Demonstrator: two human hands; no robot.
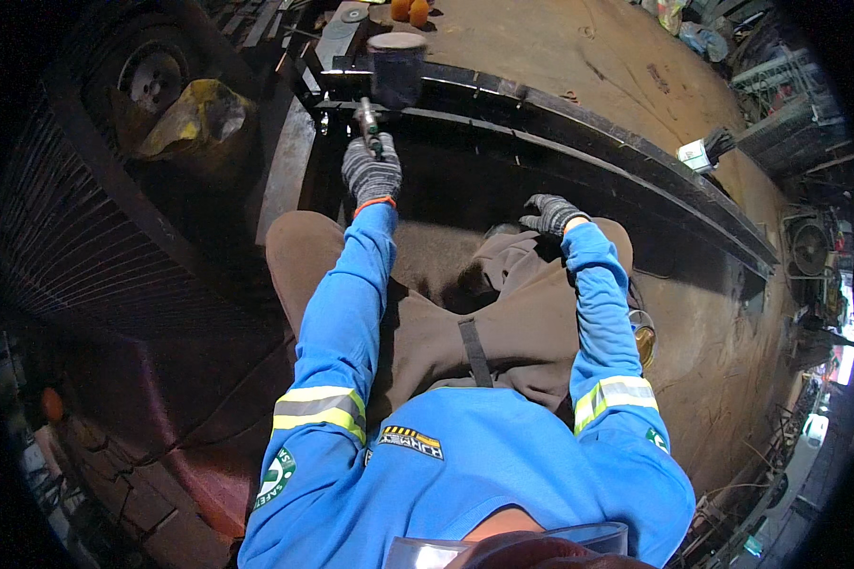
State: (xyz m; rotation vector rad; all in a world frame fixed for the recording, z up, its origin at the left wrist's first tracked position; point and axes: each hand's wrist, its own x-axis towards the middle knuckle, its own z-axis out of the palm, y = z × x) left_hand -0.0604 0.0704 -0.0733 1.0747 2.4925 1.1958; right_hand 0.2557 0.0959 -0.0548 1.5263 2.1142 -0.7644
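Observation:
My left hand (373,174), in a grey striped glove, is closed around a metal spray gun (368,121), arm stretched forward. A dark cup (396,74) with a pale top sits just beyond the gun and looks joined to it. Both are over the left end of a long black steel beam (579,123) that runs off to the right. Over by my right knee, my right hand (552,215), gloved alike, rests with its fingers apart and holds nothing. Brown cloth (512,256) covers my legs below it.
A grey metal bar (289,171) stands left of the beam's end. Further left are a yellow-stained crumpled sack (199,119) and a ribbed dark grating (85,218). Orange bottles (410,11) stand beyond the beam, and a white container (697,155) of dark rods lies at right.

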